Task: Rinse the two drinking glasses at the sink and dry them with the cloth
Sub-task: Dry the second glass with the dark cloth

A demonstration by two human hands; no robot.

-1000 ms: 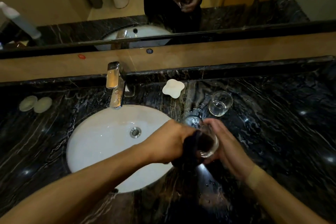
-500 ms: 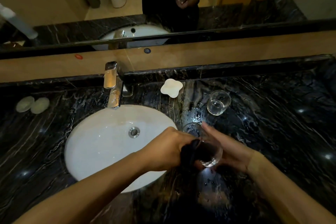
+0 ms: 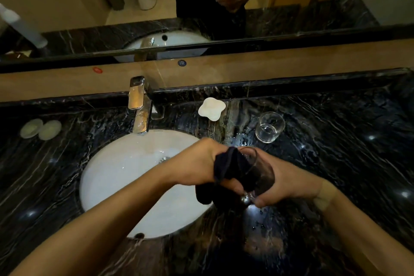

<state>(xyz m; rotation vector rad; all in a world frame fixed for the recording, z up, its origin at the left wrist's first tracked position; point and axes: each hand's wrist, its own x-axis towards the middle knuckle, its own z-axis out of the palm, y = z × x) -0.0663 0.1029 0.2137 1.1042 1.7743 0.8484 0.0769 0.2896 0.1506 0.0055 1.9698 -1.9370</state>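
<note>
**A:** How far along, you reckon?

**B:** Drying stage for one glass [image 3: 257, 172], I'd say. The other glass [image 3: 270, 127] stands upright on the counter [image 3: 347, 141] right of the sink [image 3: 125, 177]; can't tell if it's dried.

**A:** Hands?

**B:** Right hand [image 3: 289, 182] wraps the tilted glass above the sink's right edge. Left hand [image 3: 197, 166] pinches the dark cloth [image 3: 226, 168], stuffing it into the mouth.

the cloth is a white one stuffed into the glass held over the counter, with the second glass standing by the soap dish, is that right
Not quite: the cloth is dark, nearly black, not white, as the head view shows. The rest holds: the left hand pushes it into the glass held by the right hand over the counter, and the second glass stands by the soap dish.
</note>
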